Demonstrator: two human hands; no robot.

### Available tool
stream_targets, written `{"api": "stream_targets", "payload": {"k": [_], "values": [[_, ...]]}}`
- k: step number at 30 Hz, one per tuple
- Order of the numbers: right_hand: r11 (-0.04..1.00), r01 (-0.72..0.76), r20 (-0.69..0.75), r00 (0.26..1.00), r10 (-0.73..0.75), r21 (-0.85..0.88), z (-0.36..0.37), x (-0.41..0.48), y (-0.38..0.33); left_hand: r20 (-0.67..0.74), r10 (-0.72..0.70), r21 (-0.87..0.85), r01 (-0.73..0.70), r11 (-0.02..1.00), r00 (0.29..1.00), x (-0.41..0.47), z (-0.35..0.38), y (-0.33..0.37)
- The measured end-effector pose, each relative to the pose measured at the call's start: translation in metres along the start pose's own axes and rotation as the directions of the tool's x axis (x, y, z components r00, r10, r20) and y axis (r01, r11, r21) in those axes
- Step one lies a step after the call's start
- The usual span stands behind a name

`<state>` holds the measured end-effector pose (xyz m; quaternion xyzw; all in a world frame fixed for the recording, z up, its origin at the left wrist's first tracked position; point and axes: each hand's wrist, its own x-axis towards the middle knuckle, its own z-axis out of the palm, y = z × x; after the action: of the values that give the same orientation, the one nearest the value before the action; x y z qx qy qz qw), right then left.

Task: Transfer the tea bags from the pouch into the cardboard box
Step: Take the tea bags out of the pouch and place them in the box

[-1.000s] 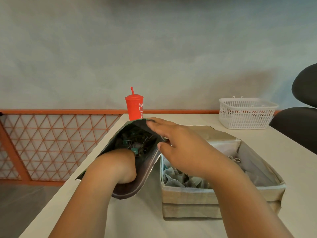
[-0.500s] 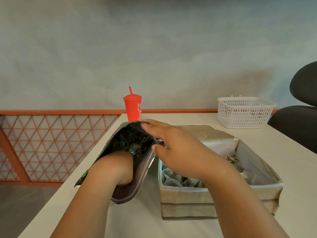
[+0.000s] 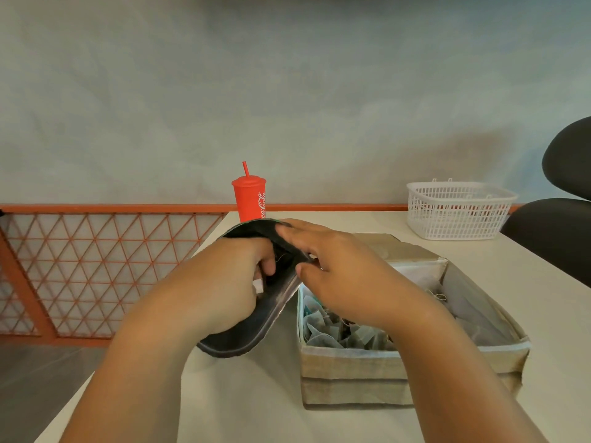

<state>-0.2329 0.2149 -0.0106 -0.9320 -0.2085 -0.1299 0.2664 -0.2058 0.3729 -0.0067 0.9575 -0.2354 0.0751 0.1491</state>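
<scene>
The dark foil pouch (image 3: 246, 337) lies tilted on the table, its mouth facing me. My left hand (image 3: 224, 282) is at that mouth with its fingers curled; a small white bit of tea bag (image 3: 257, 285) shows under them. My right hand (image 3: 339, 273) pinches the pouch's right rim between thumb and fingers and holds it open. Right of the pouch stands the cardboard box (image 3: 351, 369), touching it. Several pale tea bags (image 3: 332, 334) lie in the box's near left corner, partly hidden by my right wrist.
A red cup with a straw (image 3: 249, 199) stands behind the pouch. A white plastic basket (image 3: 457, 212) sits at the back right. A black chair (image 3: 556, 231) is at the right edge. The table's left edge runs beside an orange lattice railing (image 3: 96, 270).
My left hand, which was deep inside the pouch, has drawn back up to its mouth with fingers curled. The pouch's inside is now hidden. My right hand keeps its hold on the rim.
</scene>
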Motion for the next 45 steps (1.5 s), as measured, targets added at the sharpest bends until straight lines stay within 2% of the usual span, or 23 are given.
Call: {"api": "stream_targets", "payload": {"k": [3, 8, 16, 23, 32, 38, 45], "values": [[0.999, 0.035, -0.018, 0.999, -0.035, 0.004, 0.000, 0.000, -0.002, -0.111, 0.078, -0.081, -0.087, 0.993, 0.991, -0.009, -0.011, 0.006], [0.997, 0.050, -0.004, 0.999, -0.050, 0.066, -0.002, -0.001, -0.002, -0.251, 0.130, -0.270, -0.198, 0.942, 0.959, -0.017, -0.021, 0.009], [0.995, 0.037, 0.142, 0.989, -0.050, 0.094, -0.003, -0.004, -0.003, -0.354, 0.105, -0.375, -0.244, 0.894, 0.929, -0.021, -0.024, 0.019], [0.997, -0.031, 0.282, 0.959, 0.009, 0.074, 0.001, -0.004, -0.007, -0.364, 0.119, -0.412, -0.274, 0.869, 0.924, -0.020, -0.021, 0.018], [0.990, -0.035, 0.226, 0.974, 0.004, 0.135, 0.003, -0.004, -0.008, -0.395, 0.165, -0.429, -0.340, 0.837, 0.904, -0.019, -0.020, 0.020], [0.983, -0.026, 0.144, 0.990, -0.001, 0.184, -0.009, -0.007, -0.001, -0.471, 0.091, -0.443, -0.325, 0.836, 0.877, -0.014, -0.020, 0.012], [0.958, -0.067, 0.056, 0.997, 0.054, 0.279, -0.021, -0.011, 0.009, -0.477, 0.036, -0.460, -0.284, 0.841, 0.878, -0.013, -0.021, 0.005]]}}
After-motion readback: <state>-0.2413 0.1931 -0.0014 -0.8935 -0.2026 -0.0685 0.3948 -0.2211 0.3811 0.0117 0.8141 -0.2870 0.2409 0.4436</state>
